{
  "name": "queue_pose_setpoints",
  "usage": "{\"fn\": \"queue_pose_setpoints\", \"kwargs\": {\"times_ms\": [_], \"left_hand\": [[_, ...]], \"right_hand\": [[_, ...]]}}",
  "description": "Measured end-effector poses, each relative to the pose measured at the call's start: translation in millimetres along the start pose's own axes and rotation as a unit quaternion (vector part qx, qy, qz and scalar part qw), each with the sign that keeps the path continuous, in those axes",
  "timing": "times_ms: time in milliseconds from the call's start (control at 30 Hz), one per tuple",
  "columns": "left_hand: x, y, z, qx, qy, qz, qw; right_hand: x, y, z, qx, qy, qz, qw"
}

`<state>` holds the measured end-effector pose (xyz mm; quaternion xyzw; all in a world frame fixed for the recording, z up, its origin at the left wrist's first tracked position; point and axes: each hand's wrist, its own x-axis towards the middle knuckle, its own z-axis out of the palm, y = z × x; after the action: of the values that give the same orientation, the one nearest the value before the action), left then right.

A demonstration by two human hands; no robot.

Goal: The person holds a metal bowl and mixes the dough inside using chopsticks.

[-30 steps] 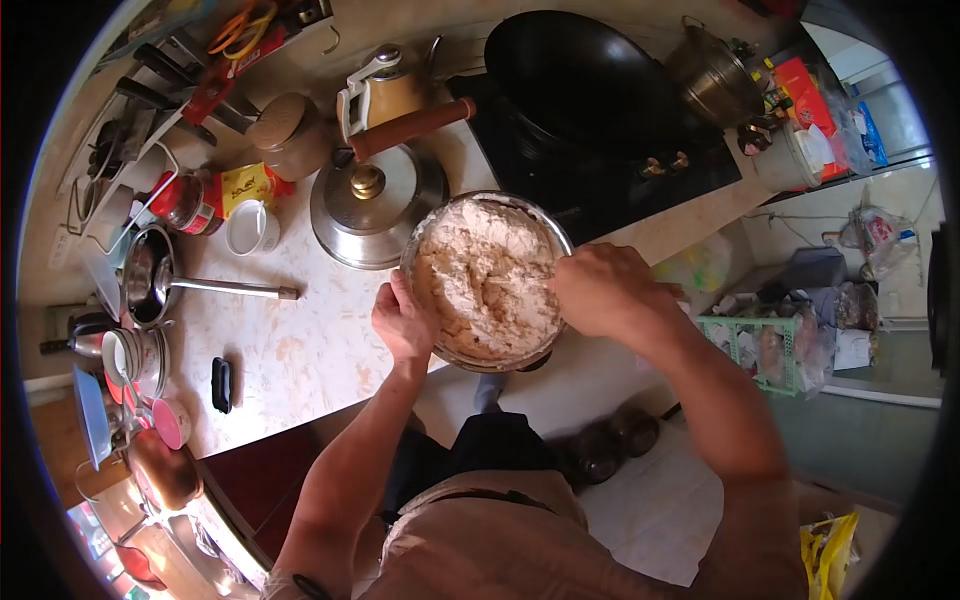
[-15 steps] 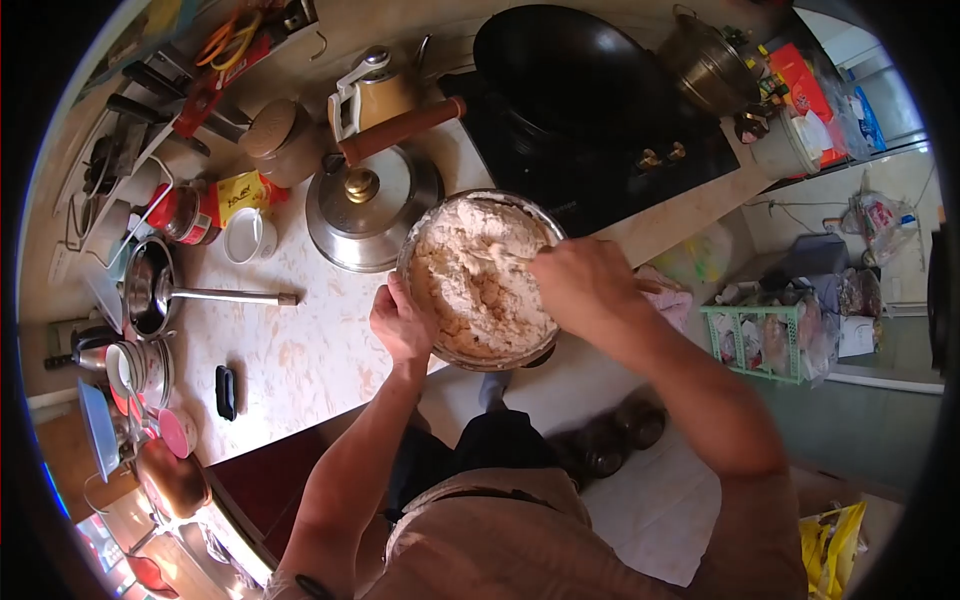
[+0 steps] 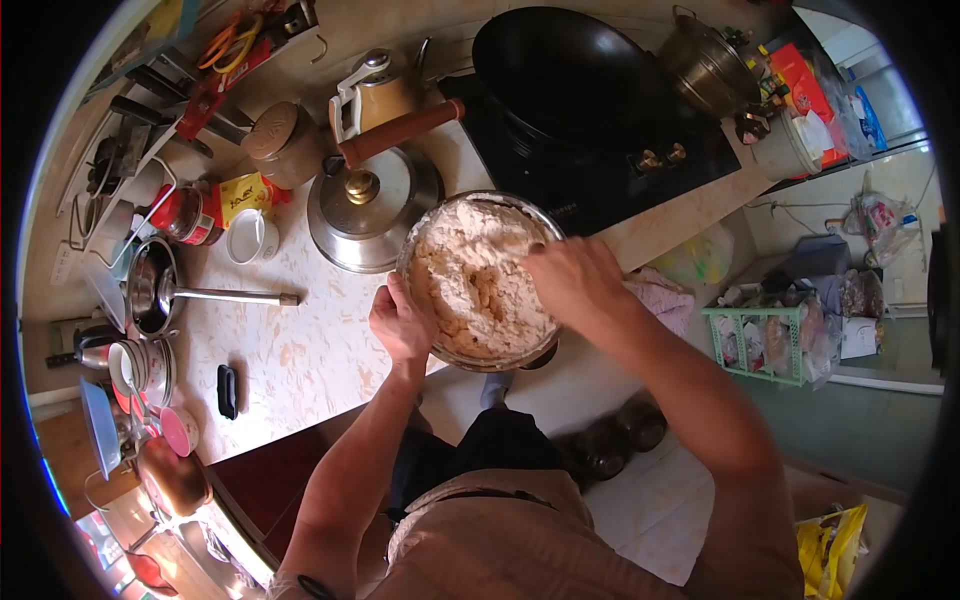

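If my left hand (image 3: 402, 322) – gripping the bowl (image 3: 470, 362) – slips, dough (image 3: 480, 285) may spill; right hand (image 3: 585, 285) closed, contents indeterminable

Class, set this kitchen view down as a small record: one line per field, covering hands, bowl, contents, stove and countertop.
Left hand: left hand steadies the near-left side of the metal bowl
Right hand: right hand curled over the bowl's right side; any utensil in its fingers cannot be made out
Contents: pale, clumpy floury mixture
Stove: black wok on the black cooktop
Countertop: lidded metal vessel left of the bowl; small white cup farther left
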<state>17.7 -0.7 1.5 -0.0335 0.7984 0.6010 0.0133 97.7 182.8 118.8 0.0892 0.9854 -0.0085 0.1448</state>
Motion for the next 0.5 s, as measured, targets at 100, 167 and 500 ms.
{"fn": "queue_pose_setpoints", "kwargs": {"times_ms": [100,167,500], "left_hand": [[-1.9,-2.1,-1.7,-0.001,-0.004,-0.007,1.0],[0.0,-2.8,-1.8,-0.002,-0.001,-0.016,1.0],[-1.4,2.8,-0.9,-0.044,-0.017,-0.042,0.998]], "right_hand": [[-1.5,11.2,21.6,0.016,0.013,-0.017,1.0],[-12.7,11.1,29.8,0.033,0.01,-0.022,0.999],[-35.0,5.5,10.2,-0.012,-0.003,-0.004,1.0]]}}
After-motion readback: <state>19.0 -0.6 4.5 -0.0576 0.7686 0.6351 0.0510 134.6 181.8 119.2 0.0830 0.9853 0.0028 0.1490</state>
